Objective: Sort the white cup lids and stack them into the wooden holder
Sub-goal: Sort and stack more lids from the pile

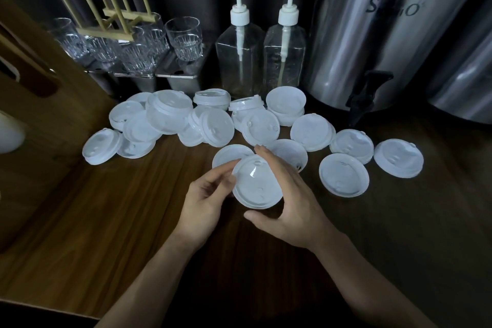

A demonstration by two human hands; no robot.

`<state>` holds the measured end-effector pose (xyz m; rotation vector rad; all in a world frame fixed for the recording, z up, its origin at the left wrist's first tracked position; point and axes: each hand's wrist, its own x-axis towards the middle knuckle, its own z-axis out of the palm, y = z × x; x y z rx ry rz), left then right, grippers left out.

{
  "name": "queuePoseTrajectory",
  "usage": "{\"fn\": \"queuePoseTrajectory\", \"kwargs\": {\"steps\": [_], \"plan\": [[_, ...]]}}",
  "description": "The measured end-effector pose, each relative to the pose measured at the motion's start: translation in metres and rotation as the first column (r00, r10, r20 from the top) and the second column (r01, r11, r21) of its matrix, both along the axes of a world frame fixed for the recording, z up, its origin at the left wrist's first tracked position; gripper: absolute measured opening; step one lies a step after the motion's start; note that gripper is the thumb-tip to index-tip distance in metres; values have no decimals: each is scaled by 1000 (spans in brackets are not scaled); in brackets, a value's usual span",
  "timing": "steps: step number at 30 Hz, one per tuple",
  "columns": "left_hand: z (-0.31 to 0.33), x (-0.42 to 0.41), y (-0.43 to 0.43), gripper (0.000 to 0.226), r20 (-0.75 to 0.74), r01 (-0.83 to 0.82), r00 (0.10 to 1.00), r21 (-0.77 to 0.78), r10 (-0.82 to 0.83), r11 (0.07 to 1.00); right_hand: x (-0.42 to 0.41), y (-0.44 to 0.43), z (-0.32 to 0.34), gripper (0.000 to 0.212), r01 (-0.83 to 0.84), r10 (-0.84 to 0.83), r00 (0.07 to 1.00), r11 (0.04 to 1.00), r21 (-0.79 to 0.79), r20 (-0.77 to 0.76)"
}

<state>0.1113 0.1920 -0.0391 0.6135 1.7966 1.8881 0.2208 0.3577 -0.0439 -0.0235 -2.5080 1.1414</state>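
Note:
Both hands hold one white cup lid (257, 184) above the wooden table (119, 221). My left hand (207, 194) pinches its left rim. My right hand (287, 194) curls round its right side, thumb under the near edge. Another lid (229, 153) lies just behind it, partly hidden. Several more white lids (170, 117) lie scattered and overlapping across the table's middle, and a few single ones (343, 174) lie flat to the right. The wooden holder (117, 18), with upright dowels, sits on top of the glasses at the back left.
Several clear glasses (183, 38) stand on metal containers (183, 80) at the back left. Two empty pump bottles (241, 48) stand at the back centre. Large steel urns (372, 34) with a black tap (364, 96) fill the back right. A wooden box (29, 82) stands at the left.

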Motion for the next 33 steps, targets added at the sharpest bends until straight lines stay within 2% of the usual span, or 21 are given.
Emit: {"fn": "queuePoseTrajectory", "kwargs": {"steps": [5, 12, 23, 26, 30, 33], "plan": [[1, 0, 0, 33, -57, 44, 997, -12, -45, 999, -1, 0, -1, 106, 31, -32, 999, 999, -22, -22], [2, 0, 1, 36, -62, 49, 997, 36, -47, 998, -2, 2, -8, 107, 92, -93, 994, 995, -38, -51], [-3, -4, -3, 45, 3, 92, 996, 89, -92, 992, -2, 6, -10, 107, 91, -89, 996, 993, -73, 26], [-1, -3, -2, 36, 26, 99, 994, 93, -102, 991, -2, 6, -10, 107, 102, -100, 994, 993, -57, 36], [2, 0, 2, 34, 21, 37, 999, 59, -38, 998, 1, 8, -8, 100, 106, -107, 994, 994, 31, 2], [1, 0, 2, 33, 36, -17, 999, 63, 15, 998, 10, 16, -5, 85, 177, -174, 983, 983, 42, -67]]}}
